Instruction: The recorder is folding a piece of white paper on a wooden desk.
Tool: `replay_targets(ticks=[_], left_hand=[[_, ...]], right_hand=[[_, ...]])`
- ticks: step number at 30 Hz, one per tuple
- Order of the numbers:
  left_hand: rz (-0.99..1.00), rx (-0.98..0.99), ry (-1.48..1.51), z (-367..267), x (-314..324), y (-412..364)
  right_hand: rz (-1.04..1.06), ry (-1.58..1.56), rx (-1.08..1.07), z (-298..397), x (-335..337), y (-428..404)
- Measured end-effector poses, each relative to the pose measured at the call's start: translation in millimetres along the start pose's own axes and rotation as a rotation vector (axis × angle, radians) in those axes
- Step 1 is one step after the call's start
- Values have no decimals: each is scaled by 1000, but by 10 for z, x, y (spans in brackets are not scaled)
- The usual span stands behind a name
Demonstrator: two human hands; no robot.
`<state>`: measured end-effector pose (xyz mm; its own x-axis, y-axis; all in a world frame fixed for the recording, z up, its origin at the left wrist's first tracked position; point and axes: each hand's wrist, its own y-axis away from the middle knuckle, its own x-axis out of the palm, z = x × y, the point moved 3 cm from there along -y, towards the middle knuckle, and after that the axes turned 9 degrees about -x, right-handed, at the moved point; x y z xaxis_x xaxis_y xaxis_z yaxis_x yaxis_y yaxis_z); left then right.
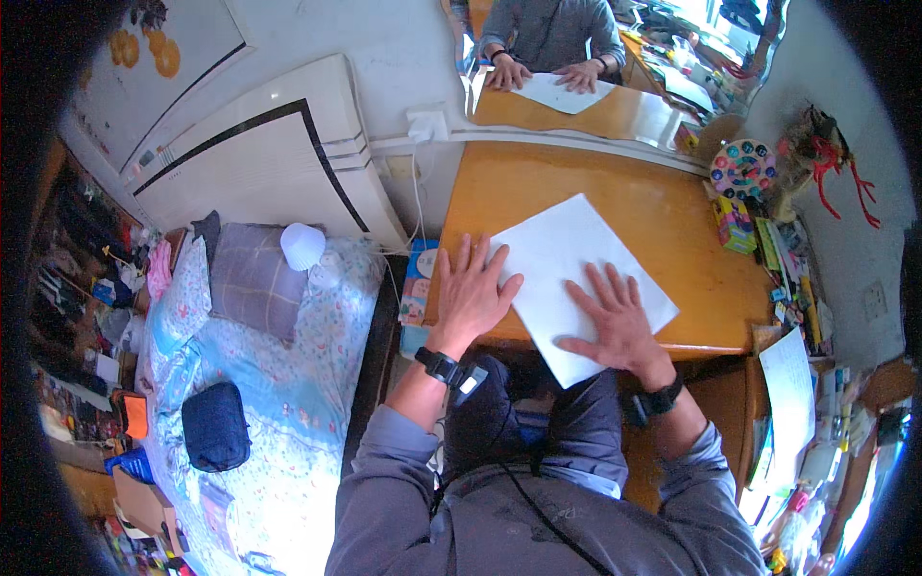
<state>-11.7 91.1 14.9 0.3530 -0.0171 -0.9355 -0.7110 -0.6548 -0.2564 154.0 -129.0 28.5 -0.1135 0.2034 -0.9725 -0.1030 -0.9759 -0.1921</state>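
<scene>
A white sheet of paper [576,252] lies turned at an angle on the wooden desk [518,180], one corner sticking out past the front edge above my lap. My left hand [475,288] is spread at the sheet's left edge, palm down, with the thumb and some fingertips touching or close to the paper. Flat over the lower right part of the paper is my right hand [612,317], its fingers apart. Neither hand grips anything. Both wrists carry dark straps. A wall mirror [648,119] behind the desk reflects the hands and the sheet.
Small boxes [733,223], a round palette-like disc [743,168] and pens line the desk's right side. A bed [302,374] with a dark pouch [216,426] and a white lamp shade [303,246] stands left. White cables hang from a wall socket [428,126]. Papers [787,396] lie at the right.
</scene>
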Motion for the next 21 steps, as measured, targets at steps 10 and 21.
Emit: replay_targets(ticks=[10, 21], left_hand=[[-45, 28, -12, 1, 26, -23], [-43, 34, -19, 10, 52, 4]], right_hand=[[-30, 79, 241, -839, 93, -160], [10, 8, -42, 59, 138, -483]])
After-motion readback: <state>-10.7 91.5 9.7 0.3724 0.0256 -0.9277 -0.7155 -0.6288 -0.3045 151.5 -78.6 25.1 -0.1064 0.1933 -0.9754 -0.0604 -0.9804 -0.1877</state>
